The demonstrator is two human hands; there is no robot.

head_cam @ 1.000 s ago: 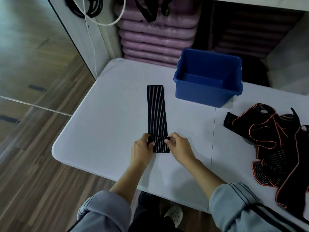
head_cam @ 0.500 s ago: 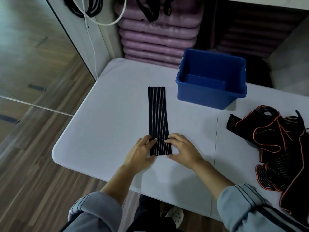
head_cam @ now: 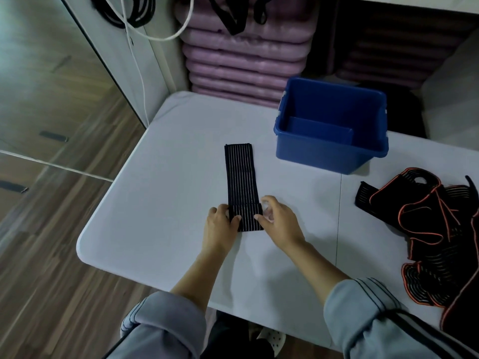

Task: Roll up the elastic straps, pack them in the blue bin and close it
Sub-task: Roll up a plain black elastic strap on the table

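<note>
One strap (head_cam: 240,177) lies flat mid-bench (head_cam: 160,203), long axis 12 to 6, so the roll can run straight away from me. Its near end is turned over once. Left hand (head_cam: 220,225) and right hand (head_cam: 280,222) each pinch one side of that fold, thumbs on top, to keep the edges square. One bin (head_cam: 324,156) stands open at 1 o'clock, handy for packing. Heap (head_cam: 420,224) at 3 o'clock is tangled, count unreadable. I judge rolling barely begun.
</note>
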